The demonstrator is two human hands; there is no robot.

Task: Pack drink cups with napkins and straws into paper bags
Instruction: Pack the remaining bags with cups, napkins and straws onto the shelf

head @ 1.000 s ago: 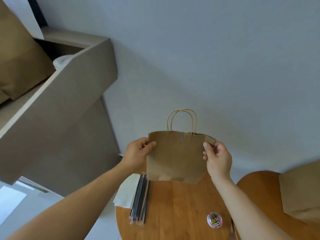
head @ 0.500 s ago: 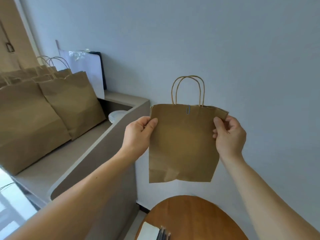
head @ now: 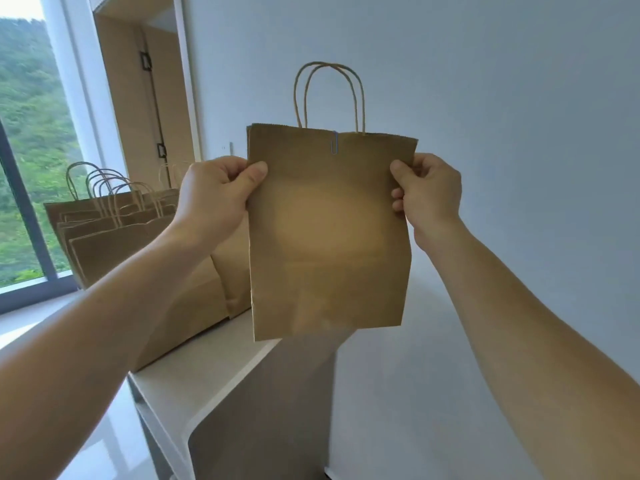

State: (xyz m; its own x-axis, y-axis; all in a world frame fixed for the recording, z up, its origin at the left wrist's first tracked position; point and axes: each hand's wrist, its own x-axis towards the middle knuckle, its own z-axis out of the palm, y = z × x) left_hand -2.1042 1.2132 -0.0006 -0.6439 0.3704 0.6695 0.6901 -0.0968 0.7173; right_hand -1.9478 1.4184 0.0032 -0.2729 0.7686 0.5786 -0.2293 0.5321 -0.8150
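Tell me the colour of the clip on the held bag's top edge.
Light blue; the clip shows best in the head view.

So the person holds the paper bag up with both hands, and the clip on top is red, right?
No, the clip is blue, not red, as the head view shows. The left hand and right hand do hold the paper bag up.

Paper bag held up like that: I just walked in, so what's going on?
A person holds a bag upright in the air, left hand and right hand each pinching a side edge. A paper clip sits on its top edge. More bags stand on the ledge to the left, by the window.
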